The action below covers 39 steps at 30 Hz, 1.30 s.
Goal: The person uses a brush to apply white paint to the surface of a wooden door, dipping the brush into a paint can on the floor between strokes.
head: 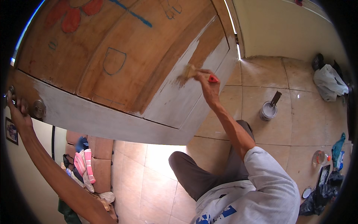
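My right hand (208, 82) grips a paintbrush (191, 71) with a red-tipped handle. Its bristles touch the lower panel of a brown wooden door (92, 50), among wet strokes of pale grey-white paint (170, 103). Bare wood shows between some strokes, and the bottom rail carries the same pale coat. At the far left, my left hand (20, 109) is closed around the metal door handle (10, 91). A round metal lock plate (39, 108) sits beside that hand. Red and blue drawings mark the unpainted wood.
An uncovered paint can (268, 111) with a dark stick (276, 98) in it stands on the tiled floor (260, 74). Bags (330, 82), a clear bottle (318, 157) and a lid (306, 192) lie along the right. Behind the door, clothes cover a brown sofa (102, 170).
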### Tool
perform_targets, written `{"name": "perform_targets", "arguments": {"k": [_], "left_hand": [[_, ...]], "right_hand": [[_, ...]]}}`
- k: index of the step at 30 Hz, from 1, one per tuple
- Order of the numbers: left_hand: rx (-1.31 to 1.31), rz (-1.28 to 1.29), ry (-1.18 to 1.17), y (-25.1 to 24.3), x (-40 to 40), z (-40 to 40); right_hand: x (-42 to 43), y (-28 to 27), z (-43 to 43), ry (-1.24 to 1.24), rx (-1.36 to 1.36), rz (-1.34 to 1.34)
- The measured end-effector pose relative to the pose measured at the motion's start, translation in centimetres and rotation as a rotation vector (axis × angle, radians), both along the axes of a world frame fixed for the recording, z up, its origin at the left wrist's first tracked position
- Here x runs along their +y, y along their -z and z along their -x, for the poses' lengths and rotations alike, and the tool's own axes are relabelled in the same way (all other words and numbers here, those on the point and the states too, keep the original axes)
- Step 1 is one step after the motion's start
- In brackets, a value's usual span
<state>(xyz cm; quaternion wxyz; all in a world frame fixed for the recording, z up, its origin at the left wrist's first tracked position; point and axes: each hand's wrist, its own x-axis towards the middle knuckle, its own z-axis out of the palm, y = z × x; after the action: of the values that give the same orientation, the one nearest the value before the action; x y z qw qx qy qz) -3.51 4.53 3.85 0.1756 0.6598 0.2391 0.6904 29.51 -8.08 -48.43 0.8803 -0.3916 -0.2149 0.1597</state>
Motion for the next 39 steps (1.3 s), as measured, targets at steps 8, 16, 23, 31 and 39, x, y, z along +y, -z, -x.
{"name": "perform_targets", "arguments": {"k": [8, 16, 23, 31, 39], "left_hand": [[0.167, 0.053, 0.153, -2.7, 2.0, 3.3], [0.131, -0.030, 0.037, -1.2, 1.2, 2.1], [0.116, -0.032, 0.008, -0.9, 1.3, 1.8], [0.082, -0.026, -0.011, -1.5, 2.3, 2.4], [0.089, -0.026, 0.007, -1.6, 2.3, 2.4]], "right_hand": [[-0.7, 0.2, 7.3, 0.152, -0.401, 0.077], [-1.3, -0.6, 6.0, -0.116, -0.154, 0.076], [-1.1, -1.0, 4.3, 0.406, -0.384, 0.112], [-3.2, -0.3, 10.0, -0.234, -0.030, 0.008], [-1.8, 2.2, 7.9, -0.061, 0.205, 0.022]]}}
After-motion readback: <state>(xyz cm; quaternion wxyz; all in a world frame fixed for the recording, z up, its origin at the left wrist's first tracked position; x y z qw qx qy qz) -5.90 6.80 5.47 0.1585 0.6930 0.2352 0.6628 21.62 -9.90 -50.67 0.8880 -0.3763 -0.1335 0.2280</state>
